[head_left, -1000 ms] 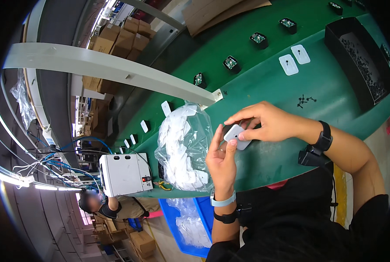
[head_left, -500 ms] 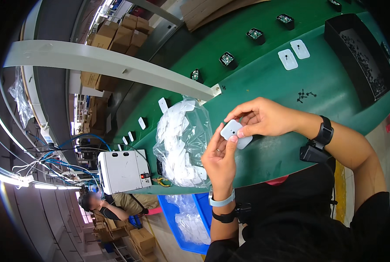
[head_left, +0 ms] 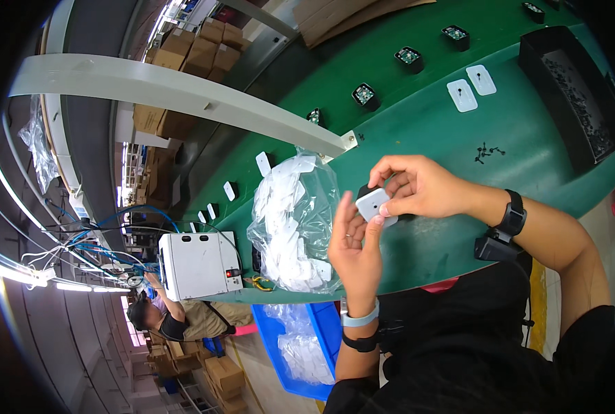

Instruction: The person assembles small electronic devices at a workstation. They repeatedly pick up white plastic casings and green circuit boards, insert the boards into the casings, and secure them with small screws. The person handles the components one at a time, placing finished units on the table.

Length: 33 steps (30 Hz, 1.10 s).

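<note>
A small white cover plate with a dark hole (head_left: 372, 204) is in my right hand (head_left: 425, 188), its thumb on the face. A black box-shaped housing (head_left: 368, 193) shows behind the plate, partly hidden by the fingers. Beside it, my left hand (head_left: 357, 252) has its fingers stretched out and apart, the thumb tip at the plate's lower edge. A clear plastic bag full of white plates (head_left: 280, 231) lies left of my hands. Two white plates (head_left: 462, 95), each with a small black part on it, lie farther off. Loose black parts (head_left: 488, 152) lie right of my hands.
Black housings with circuit boards (head_left: 409, 59) line the green belt. A black bin of small parts (head_left: 533, 76) stands far right. A grey metal beam (head_left: 183, 92) crosses the left side. A white machine (head_left: 200, 269), yellow-handled pliers (head_left: 258, 283) and blue crate (head_left: 274, 352) are at left; a co-worker (head_left: 173, 321) is beyond.
My left fingers have straightened and drawn away from the plate, baring more of the black housing. The co-worker has raised an arm toward the white machine. The whole view has shifted slightly.
</note>
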{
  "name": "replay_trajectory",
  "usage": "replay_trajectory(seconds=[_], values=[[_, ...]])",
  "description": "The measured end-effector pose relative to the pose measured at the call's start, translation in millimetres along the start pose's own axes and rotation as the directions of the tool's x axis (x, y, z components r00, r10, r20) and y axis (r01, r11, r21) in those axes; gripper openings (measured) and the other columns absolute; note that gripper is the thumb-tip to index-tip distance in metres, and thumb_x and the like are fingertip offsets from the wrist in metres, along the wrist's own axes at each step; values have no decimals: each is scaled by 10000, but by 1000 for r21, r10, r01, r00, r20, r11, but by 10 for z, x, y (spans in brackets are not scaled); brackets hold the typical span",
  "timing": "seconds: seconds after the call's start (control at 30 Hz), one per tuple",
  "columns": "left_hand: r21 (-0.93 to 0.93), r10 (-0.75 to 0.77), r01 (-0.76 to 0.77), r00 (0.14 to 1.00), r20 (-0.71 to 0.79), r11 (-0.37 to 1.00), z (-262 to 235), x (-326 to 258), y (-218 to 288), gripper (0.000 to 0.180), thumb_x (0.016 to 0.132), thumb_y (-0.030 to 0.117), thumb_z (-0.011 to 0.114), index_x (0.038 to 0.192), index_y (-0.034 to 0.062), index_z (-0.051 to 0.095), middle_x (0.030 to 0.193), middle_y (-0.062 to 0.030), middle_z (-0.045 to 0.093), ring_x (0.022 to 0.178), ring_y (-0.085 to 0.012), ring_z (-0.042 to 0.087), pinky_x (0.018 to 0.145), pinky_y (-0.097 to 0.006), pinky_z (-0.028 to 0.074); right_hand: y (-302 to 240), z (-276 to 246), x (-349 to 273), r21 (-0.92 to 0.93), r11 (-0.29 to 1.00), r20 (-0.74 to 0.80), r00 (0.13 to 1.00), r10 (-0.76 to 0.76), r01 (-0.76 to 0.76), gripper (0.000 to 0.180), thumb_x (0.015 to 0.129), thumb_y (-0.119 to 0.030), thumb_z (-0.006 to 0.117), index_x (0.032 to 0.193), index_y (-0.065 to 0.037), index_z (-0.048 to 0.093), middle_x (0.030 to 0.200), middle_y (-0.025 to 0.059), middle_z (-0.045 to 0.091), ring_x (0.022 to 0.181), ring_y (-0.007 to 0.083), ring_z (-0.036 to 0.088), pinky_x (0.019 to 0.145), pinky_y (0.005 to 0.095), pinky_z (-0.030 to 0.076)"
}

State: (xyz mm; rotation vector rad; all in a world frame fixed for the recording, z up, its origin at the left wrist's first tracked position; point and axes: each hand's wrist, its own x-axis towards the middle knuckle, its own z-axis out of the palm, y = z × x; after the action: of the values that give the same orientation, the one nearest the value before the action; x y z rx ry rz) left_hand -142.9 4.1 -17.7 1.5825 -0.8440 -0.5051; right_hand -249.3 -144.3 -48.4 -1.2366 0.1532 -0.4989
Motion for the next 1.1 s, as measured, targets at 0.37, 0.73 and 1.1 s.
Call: replay_trajectory(seconds=[0.37, 0.73, 1.1], values=[[696, 647, -468, 762, 7, 544, 198, -31, -137, 398, 790, 20, 781, 1169, -24, 668, 1165, -204, 664, 1038, -346, 671, 858, -404, 550, 3, 30, 14, 185, 982, -64, 997, 34, -22, 316, 840, -43, 761, 1088, -22, 567, 1077, 80, 612, 908, 137, 646, 804, 277, 533], [759, 715, -529, 688, 122, 380, -624, 730, -25, 302, 744, 62, 835, 1007, -22, 714, 981, -170, 723, 907, -303, 708, 823, -367, 550, 24, -29, -45, -361, 930, 8, 998, -68, 66, 294, 840, -117, 769, 1086, -21, 640, 1043, 93, 645, 927, 192, 657, 768, 315, 547], [911, 390, 119, 876, -283, 394, -2994, 3020, -1498, 372, 693, 339, 852, 829, 4, 767, 753, -166, 729, 713, -301, 725, 698, -394, 565, 40, -189, 20, -548, 819, 265, 964, -20, 167, 191, 844, -142, 722, 982, -17, 677, 964, 121, 702, 898, 268, 691, 803, 383, 548]])
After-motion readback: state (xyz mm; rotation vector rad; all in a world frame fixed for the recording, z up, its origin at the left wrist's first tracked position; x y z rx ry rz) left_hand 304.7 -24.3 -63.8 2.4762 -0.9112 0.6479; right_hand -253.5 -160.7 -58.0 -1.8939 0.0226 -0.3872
